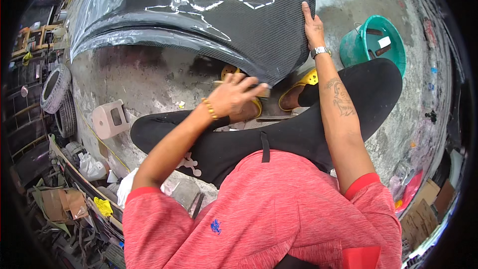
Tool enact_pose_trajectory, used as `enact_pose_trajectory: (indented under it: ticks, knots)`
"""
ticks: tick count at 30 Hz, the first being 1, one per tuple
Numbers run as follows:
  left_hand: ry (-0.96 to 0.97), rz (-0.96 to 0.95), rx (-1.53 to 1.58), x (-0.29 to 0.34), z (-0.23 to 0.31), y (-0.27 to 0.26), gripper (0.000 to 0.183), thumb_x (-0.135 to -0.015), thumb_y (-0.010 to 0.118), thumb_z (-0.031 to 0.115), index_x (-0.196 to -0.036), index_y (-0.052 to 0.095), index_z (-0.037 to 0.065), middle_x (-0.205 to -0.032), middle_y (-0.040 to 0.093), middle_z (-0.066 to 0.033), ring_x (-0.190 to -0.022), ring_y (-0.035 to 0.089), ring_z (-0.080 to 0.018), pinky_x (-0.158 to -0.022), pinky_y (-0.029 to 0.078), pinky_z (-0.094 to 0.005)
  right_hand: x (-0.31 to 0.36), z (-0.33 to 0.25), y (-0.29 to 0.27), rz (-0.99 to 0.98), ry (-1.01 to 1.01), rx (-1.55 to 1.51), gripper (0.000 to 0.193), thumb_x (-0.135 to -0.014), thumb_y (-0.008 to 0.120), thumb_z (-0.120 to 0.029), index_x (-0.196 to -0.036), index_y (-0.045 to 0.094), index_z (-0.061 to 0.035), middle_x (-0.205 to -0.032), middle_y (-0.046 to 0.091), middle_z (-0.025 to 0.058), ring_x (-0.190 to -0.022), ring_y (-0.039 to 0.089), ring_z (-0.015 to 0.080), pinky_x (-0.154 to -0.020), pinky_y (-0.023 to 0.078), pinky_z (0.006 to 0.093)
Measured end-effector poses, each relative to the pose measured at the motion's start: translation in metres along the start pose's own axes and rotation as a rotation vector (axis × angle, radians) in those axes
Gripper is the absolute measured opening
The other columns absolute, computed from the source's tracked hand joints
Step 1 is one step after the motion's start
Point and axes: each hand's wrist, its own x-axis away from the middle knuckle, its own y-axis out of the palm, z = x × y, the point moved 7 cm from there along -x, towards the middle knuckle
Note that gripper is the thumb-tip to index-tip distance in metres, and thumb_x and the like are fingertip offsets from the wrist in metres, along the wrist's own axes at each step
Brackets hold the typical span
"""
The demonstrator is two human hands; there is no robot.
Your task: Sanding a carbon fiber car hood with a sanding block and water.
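Observation:
A large dark carbon-fibre panel (279, 30), glossy and marked with white hexagon lines, stretches across the top of the view. At its near corner is my left hand (234, 94), slightly blurred, fingers spread over a flat tan block (265, 92) that is mostly hidden beneath it. The block is beside the panel's lower edge; whether it touches cannot be made out. My right hand (313, 29) grips the panel's right edge, its fingers pointing away from me. Both yellow clogs (308, 77) show below the corner.
To the right stands a green bucket (348, 50) with dark pieces and a white piece inside. A pale plastic stool (110, 119) and tyres (56, 89) are on the left. Clutter, including cardboard (59, 204) and a yellow glove (103, 206), lines the lower left.

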Motion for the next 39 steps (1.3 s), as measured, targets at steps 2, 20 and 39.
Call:
enact_pose_trajectory:
  ticks: [2,20,39]
  knots:
    - [-0.073,-0.006,-0.045,0.023,-0.024,-0.014,0.061,-0.084,0.067,0.015,-0.144,0.057,0.021,-0.126,0.058,-0.0042,-0.109,0.054,-0.0294,-0.090,0.044,-0.0439,0.001,-0.003,-0.004,0.037,0.017,0.059,0.107,-0.081,0.063,-0.084,-0.127,0.061,0.0132,-0.127,0.066,0.0282,-0.118,0.063,0.0376,-0.103,0.047,0.0401]
    - [-0.719,0.515,0.645,0.025,-0.063,-0.072,0.050,-0.088,0.069,-0.001,-0.136,0.068,0.015,-0.103,0.059,-0.0054,-0.077,0.052,-0.0100,-0.069,0.047,-0.0253,0.007,-0.033,-0.025,0.281,-0.196,0.257,0.102,-0.081,0.072,-0.074,-0.134,0.053,0.0105,-0.126,0.061,0.0337,-0.119,0.060,0.0442,-0.106,0.045,0.0468]
    - [-0.622,0.630,0.273,-0.064,-0.062,-0.026,0.054,-0.092,0.072,0.020,-0.143,0.056,0.009,-0.129,0.057,-0.0153,-0.115,0.058,-0.0368,-0.098,0.046,-0.0465,0.113,-0.077,0.075,-0.810,0.103,-0.517,0.043,-0.100,0.071,-0.027,-0.130,0.060,0.0018,-0.119,0.070,0.0108,-0.091,0.071,0.0157,-0.080,0.063,0.0329]
